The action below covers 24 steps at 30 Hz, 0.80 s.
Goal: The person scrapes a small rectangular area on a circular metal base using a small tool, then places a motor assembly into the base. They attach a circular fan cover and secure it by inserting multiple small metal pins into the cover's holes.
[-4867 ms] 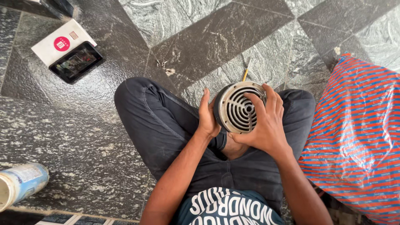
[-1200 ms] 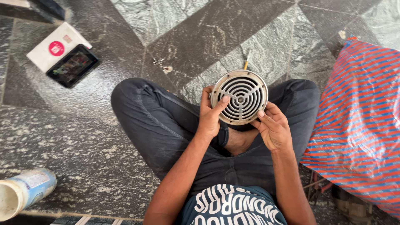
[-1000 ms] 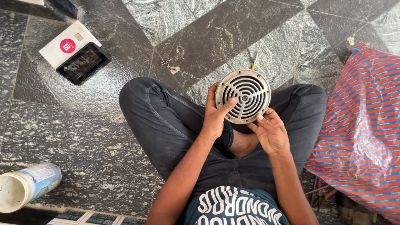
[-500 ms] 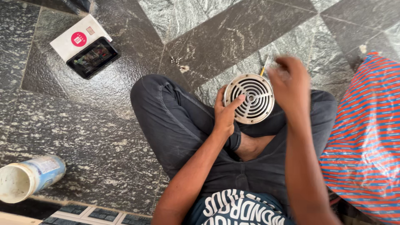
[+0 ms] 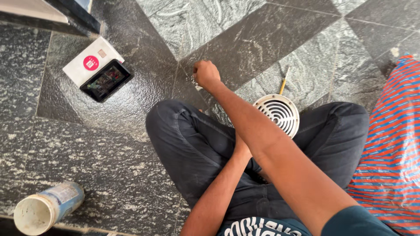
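I sit cross-legged on the dark stone floor (image 5: 131, 144). My right hand (image 5: 206, 74) is stretched far out across my body, over my left knee. Its fingers are curled shut into a fist, down by the floor where some small bits (image 5: 191, 80) lie. I cannot tell if the fist has anything inside it.

My left hand is hidden under my right arm, so I cannot tell if its fingers are open or closed. It sits just behind the round fan grille (image 5: 277, 113). The grille is white-grey, with rings of slots in it. It rests in my lap, tipped up a little, between my knees. My right arm covers its near left edge.

A thin yellow stick (image 5: 284, 81), like a pencil, lies on the floor just past the grille.

Far off to the left lies a white box (image 5: 87, 63) with a red dot. A black phone (image 5: 106, 81) lies touching it, on its near side. Near me on the left, a white can (image 5: 46, 209) lies on its side with its open end showing. On my right is a red and blue striped sack (image 5: 391, 148), close to my knee.
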Each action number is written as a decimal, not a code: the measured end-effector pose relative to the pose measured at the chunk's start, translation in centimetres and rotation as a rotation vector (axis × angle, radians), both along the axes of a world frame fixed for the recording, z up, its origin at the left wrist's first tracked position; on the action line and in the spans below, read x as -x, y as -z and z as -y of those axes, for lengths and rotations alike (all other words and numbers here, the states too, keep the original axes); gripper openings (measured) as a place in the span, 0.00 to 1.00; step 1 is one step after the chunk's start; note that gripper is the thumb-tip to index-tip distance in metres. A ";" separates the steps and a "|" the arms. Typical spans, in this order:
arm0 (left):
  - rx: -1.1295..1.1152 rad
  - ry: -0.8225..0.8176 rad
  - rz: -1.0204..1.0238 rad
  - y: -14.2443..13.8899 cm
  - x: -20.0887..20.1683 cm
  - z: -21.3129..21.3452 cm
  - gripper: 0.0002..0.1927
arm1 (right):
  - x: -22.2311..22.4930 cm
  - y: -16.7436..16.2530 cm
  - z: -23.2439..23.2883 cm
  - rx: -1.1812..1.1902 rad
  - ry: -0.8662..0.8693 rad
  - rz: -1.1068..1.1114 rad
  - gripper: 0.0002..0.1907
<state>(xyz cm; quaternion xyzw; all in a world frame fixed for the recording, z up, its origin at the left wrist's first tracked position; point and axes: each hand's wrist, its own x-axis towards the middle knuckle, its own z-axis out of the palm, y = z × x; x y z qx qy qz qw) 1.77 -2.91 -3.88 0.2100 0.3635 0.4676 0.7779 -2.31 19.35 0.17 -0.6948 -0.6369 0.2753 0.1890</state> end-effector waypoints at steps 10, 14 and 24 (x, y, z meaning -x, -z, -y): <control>0.015 0.045 0.032 1.3 -0.2 0.5 0.25 | 0.6 0.6 -0.3 -0.027 -0.053 0.119 0.06; 0.011 0.044 0.040 1.6 -0.5 0.5 0.24 | 0.3 0.8 -0.1 -0.065 -0.265 0.302 0.07; -0.010 0.064 0.043 1.3 -0.2 0.7 0.22 | -1.3 0.7 1.4 -0.224 -0.414 0.403 0.06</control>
